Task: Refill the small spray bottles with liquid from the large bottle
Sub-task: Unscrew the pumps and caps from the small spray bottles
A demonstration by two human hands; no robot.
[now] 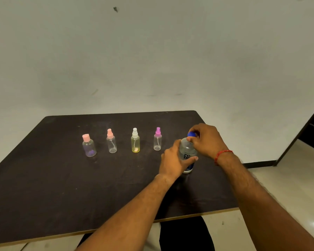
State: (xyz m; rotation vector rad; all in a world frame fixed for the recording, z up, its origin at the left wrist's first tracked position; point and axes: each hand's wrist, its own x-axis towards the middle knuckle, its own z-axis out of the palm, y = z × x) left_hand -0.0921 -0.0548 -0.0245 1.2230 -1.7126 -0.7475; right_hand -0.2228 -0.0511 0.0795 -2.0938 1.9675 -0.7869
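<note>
The large clear bottle (pixel 187 151) with a printed label stands upright on the dark table (pixel 62 187), right of centre. My left hand (pixel 174 160) grips its body. My right hand (pixel 206 140) pinches its blue cap (pixel 191 134) from above. Left of it stands a row of small bottles: one with a magenta sprayer (pixel 157 139), a yellowish one with a white sprayer (pixel 135 141), a clear one with a pink sprayer (pixel 111 142), and a rounder one with a flat pink cap (pixel 88 146). All are capped.
The table's far edge meets a plain pale wall (pixel 152 60). The right edge of the table lies just beyond the large bottle, with pale floor (pixel 279 187) beside it. A dark door frame (pixel 312 127) stands at far right.
</note>
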